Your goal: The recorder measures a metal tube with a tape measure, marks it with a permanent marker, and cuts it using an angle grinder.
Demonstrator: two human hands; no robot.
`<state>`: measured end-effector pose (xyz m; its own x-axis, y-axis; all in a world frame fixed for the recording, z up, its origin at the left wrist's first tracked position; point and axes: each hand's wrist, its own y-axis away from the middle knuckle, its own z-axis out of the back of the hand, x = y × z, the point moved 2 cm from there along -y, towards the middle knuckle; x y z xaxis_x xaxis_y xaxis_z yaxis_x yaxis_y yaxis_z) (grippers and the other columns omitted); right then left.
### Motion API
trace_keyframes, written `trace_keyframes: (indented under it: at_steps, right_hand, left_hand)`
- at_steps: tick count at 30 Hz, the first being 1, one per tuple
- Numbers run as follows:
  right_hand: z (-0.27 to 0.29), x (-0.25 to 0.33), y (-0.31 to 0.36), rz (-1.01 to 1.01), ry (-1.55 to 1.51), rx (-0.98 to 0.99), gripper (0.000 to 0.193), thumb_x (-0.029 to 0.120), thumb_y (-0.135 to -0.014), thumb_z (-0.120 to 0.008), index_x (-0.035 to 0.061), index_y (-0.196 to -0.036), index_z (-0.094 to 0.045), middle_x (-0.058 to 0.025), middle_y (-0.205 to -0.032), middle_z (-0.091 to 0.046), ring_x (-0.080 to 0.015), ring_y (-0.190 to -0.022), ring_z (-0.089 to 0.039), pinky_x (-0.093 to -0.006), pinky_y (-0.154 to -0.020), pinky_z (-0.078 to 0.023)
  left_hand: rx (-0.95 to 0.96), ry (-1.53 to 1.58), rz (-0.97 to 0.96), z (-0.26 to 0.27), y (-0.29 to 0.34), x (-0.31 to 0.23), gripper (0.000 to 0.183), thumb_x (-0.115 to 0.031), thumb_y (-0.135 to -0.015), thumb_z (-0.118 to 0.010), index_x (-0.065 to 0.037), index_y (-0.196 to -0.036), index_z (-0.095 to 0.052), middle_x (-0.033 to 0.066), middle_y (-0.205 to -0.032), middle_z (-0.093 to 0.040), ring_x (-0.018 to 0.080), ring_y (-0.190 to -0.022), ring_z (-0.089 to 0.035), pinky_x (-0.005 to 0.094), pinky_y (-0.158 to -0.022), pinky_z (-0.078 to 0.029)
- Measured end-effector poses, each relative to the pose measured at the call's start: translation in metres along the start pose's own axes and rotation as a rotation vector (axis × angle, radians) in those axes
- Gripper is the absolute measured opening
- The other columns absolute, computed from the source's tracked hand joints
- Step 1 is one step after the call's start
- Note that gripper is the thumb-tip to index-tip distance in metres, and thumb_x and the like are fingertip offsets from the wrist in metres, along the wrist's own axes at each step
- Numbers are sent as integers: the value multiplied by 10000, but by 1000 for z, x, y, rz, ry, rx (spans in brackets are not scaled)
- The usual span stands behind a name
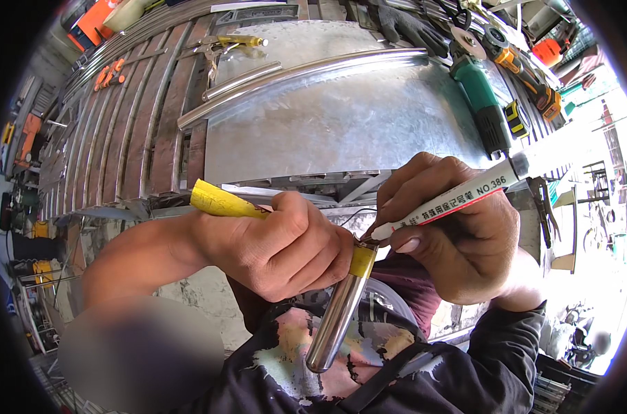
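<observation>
My left hand [279, 252] is closed in a fist round a yellow strip [227, 201], whose worn end sticks out past the thumb side. A band of the same yellow circles a shiny metal tube [338, 317] near its upper end, beside my left fingers. How the fist grips the tube is hidden. The tube slants down toward my chest. My right hand [458, 234] is closed on a white marker pen [445, 205] with a grey end. The pen's tip points at the tube's upper end, just above the yellow band; whether it touches, I cannot tell.
Beyond my hands stands a slatted metal bench [144, 117] with a sheet-metal plate [341, 117]. Long metal tubes [306, 76] and a yellow-handled hammer [241, 41] lie there. At right are a green angle grinder [480, 103], a tape measure [516, 119] and a dark glove [410, 27].
</observation>
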<state>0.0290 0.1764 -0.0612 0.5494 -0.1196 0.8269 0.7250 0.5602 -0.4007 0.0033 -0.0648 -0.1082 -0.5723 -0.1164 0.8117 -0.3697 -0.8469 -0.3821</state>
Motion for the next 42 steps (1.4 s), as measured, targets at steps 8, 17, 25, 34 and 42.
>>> trace_keyframes:
  at_steps: [8, 17, 25, 34, 42]
  right_hand:
    - [-1, -1, -4, 29, 110, 32, 136, -101, -924, -762, -85, -1051, -715, -182, -999, -730, -323, -910, -745, -402, -770, -615]
    - [-1, -1, -8, 49, 131, 66, 143, -62, -950, -786, -75, -1072, -713, -165, -994, -741, -312, -923, -745, -391, -787, -612]
    - [0, 1, -5, 46, 99, 20, 119, -104, -941, -751, -71, -1053, -726, -166, -1020, -741, -317, -941, -745, -395, -793, -616]
    - [-2, 2, -11, 67, 118, 51, 173, -126, -912, -768, -71, -1070, -723, -168, -1015, -740, -309, -942, -750, -380, -791, -616]
    - [-2, 2, -13, 78, 115, 82, 203, -163, -898, -742, -67, -1075, -719, -165, -1012, -737, -291, -937, -744, -369, -788, -610]
  left_hand:
    - [6, -21, -16, -2, 3, 0, 81, -109, -950, -591, -42, -938, -635, -5, -671, -533, 149, -601, -581, 337, -635, -509]
    - [31, -31, -21, 0, 5, 1, 105, -127, -957, -602, -36, -942, -652, -1, -643, -532, 153, -593, -590, 353, -618, -514]
    - [37, -68, -1, 3, 6, 4, 185, -191, -987, -565, -36, -940, -653, 9, -655, -550, 156, -594, -590, 357, -643, -524]
    - [42, -74, -31, 6, 4, 7, 141, -151, -983, -577, -40, -929, -645, 12, -648, -545, 153, -587, -580, 354, -631, -520]
    - [70, -71, -44, 7, 6, 8, 116, -129, -966, -586, -35, -966, -654, 9, -652, -535, 152, -593, -583, 358, -626, -513]
